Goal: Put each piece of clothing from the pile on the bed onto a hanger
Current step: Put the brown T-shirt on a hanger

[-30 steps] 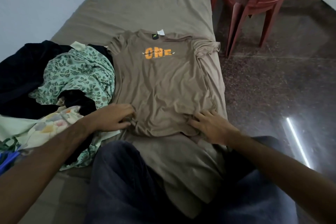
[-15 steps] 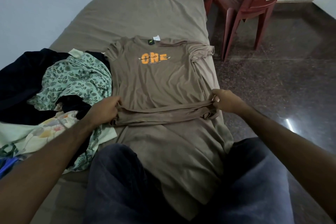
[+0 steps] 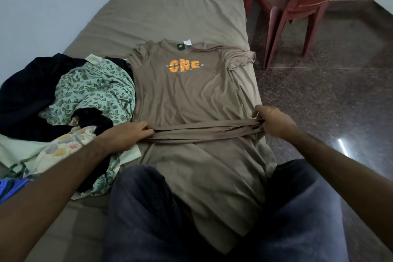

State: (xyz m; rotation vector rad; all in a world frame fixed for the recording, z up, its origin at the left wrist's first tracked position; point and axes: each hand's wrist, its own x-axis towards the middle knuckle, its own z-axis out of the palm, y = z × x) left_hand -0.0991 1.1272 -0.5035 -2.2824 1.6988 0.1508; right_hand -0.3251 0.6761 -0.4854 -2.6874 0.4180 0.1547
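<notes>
Across the bed [image 3: 174, 19], the shirt [image 3: 187, 95] lies flat, its right sleeve at the bed's edge. Fingers of my left hand [image 3: 127, 134] and right hand [image 3: 272, 121] pinch its bunched hem. Beside my left hand sits the pile [image 3: 70, 102]; bare sheet stretches beyond the collar.

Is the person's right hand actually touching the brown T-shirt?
Touching. The head view shows the right hand with its fingers curled round the bunched hem of the brown T-shirt, no gap between them.
</notes>
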